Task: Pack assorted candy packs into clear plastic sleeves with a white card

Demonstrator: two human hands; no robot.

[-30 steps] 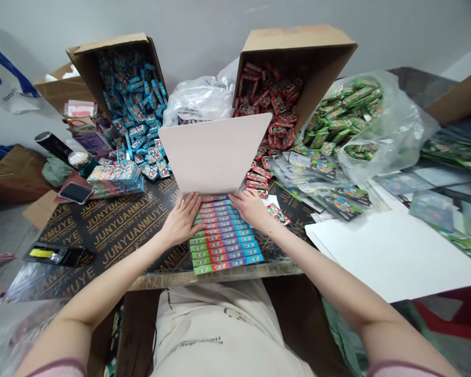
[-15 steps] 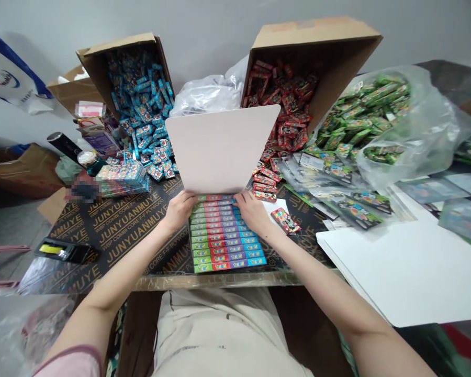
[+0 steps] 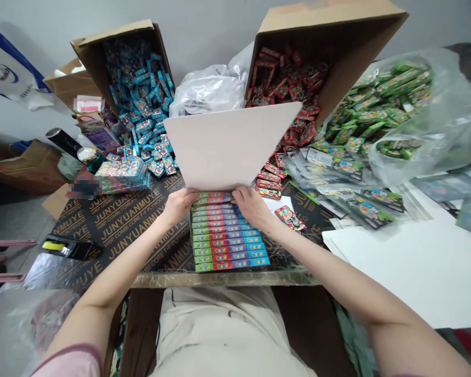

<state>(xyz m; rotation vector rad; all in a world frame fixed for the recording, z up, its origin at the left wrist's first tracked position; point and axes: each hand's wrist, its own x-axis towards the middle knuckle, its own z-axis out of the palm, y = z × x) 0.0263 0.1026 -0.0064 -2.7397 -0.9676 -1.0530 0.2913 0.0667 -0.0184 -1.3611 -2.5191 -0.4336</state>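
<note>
The left grip (image 3: 179,204) and right grip (image 3: 252,205) each pinch the lower edge of a stiff, smooth white card (image 3: 230,144), tilted up over a neat row of glossy flat packets (image 3: 227,241) at the desk's (image 3: 133,225) near edge; it half screens a crinkled plastic bag (image 3: 210,89)

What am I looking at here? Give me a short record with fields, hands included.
Left hand: at the lower edge of the white card, grip unclear
Right hand: same edge, other side
Below the hands: rows of colourful packets on the plywood table
Behind: box of blue packets, box of red packets, bag of green packets
</note>
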